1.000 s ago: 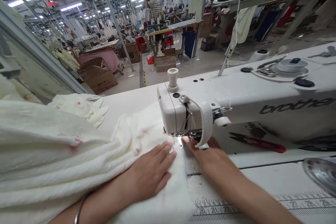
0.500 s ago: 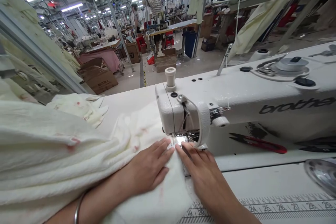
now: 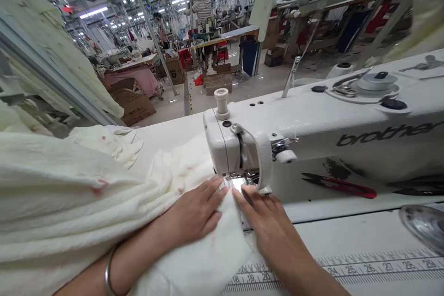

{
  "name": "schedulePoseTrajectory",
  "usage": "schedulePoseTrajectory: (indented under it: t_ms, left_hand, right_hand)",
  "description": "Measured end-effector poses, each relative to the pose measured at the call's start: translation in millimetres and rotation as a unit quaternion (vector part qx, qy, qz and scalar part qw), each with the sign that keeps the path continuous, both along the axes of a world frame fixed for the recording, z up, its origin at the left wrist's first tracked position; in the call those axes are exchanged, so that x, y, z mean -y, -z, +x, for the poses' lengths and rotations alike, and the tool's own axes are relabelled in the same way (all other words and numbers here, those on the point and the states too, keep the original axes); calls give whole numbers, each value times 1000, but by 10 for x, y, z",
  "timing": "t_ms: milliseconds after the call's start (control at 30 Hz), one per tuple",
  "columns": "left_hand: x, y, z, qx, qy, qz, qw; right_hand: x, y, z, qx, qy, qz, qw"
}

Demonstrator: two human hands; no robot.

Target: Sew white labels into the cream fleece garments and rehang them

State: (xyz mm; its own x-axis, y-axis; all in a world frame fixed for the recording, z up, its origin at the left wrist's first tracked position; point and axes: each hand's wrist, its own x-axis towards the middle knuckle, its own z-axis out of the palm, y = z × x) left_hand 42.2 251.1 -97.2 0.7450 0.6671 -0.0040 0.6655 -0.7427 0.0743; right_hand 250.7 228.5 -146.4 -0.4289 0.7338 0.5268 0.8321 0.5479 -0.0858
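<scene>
Head view: cream fabric, rumpled folds, faintly red-blotched; both hands flattened, unclenched.

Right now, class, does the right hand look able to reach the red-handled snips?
Probably yes: the right hand has the snips to its right, under the sewing machine's arm; nothing visible blocks the front.
</scene>
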Motion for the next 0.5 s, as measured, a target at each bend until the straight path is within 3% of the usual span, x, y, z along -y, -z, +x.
schedulePoseTrajectory:
  t_ms: [267, 500]
  left_hand:
    - [-99, -2, 6, 14, -33, -41, 999]
    - [-27, 44, -16, 51, -15, 4, 999]
  right_hand:
    - [16, 54, 8, -17, -9, 6, 1000]
    - [143, 153, 26, -6, -24, 61, 998]
